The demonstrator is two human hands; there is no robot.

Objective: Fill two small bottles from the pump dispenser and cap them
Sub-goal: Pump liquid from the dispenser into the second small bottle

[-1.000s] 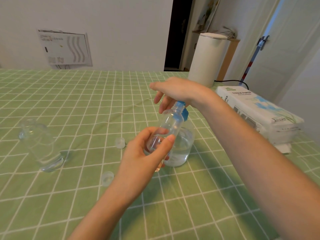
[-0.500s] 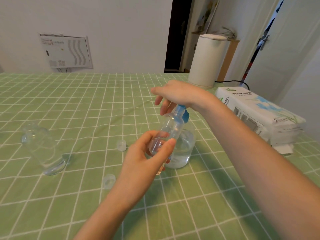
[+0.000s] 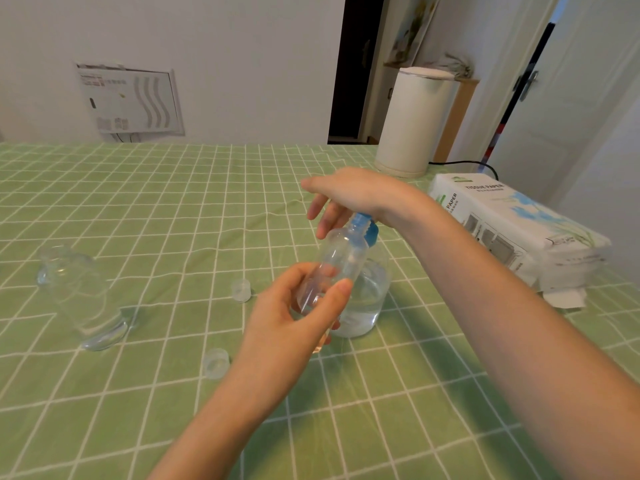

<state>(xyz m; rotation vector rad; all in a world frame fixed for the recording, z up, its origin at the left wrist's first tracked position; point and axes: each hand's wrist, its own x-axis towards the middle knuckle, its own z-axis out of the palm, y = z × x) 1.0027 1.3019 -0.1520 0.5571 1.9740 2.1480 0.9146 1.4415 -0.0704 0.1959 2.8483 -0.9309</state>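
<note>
Head view. Left hand (image 3: 294, 317) is gripping a small clear plastic bottle (image 3: 341, 258), tilted, with its mouth at the blue nozzle of the round clear pump dispenser (image 3: 367, 299), which is standing on the wrinkled green checked tablecloth (image 3: 173, 202). Right hand (image 3: 353, 195), fingers loose and grasping nothing, is pressing the pump top. Hands and bottle are holding the same positions as half a second ago. Count: two small bottles, the second small clear bottle (image 3: 83, 296) well to the left; two translucent round caps (image 3: 240, 290); one dispenser.

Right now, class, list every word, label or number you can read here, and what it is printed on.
"TISSUE PAPER": top of the white tissue pack.
"PAPER": the same pack's end face.
Pack's smaller print and the wall panel: too blurred to read.
</note>
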